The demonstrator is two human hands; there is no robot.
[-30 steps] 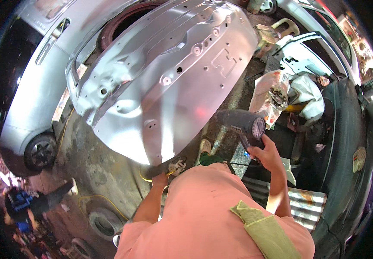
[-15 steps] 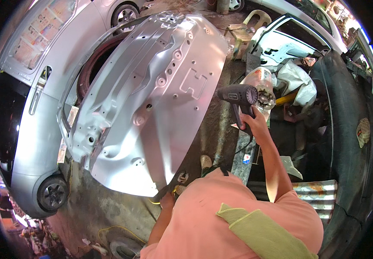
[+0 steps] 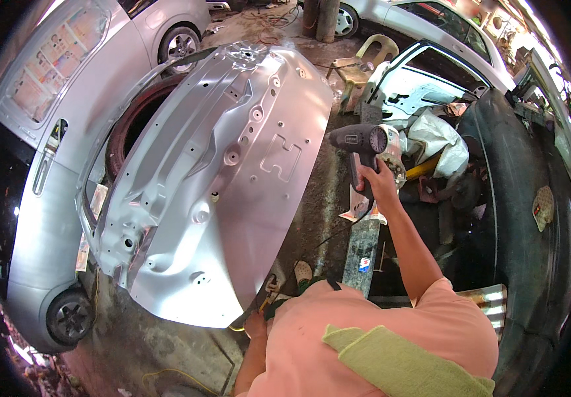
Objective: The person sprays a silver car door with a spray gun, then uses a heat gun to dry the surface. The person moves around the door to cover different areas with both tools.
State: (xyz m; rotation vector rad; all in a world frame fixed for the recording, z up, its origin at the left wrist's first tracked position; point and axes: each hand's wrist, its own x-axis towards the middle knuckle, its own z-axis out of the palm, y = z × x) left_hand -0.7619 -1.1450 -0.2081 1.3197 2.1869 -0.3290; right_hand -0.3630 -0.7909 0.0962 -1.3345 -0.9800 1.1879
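Observation:
In my right hand (image 3: 381, 180), raised to the right of the middle, is a dark heat gun (image 3: 359, 140) with a round vented end; my fingers wrap its handle. Its body lies roughly level, the other end toward a large silver car body panel (image 3: 269, 218). The panel, pierced with holes and ribbed along its far side, stands apart from the gun. Low by the panel's near corner, my left hand (image 3: 256, 324) is closed. A yellow line runs beside it and a small metallic piece (image 3: 271, 284) shows just beyond; what the fingers grip is partly hidden.
A silver car (image 3: 67, 152) stands along the left, and a dark tyre (image 3: 123, 142) shows behind the panel. To the right are a narrow plank (image 3: 361, 255), a white car door (image 3: 424, 86), crumpled white sheeting (image 3: 441, 142) and a large black bumper-like piece (image 3: 530, 198). A plastic chair (image 3: 365, 69) stands farther off.
The view has shifted, so the panel sits lower and farther left. The heat gun stays in my right hand at about the same height. My left hand remains closed near the panel's corner.

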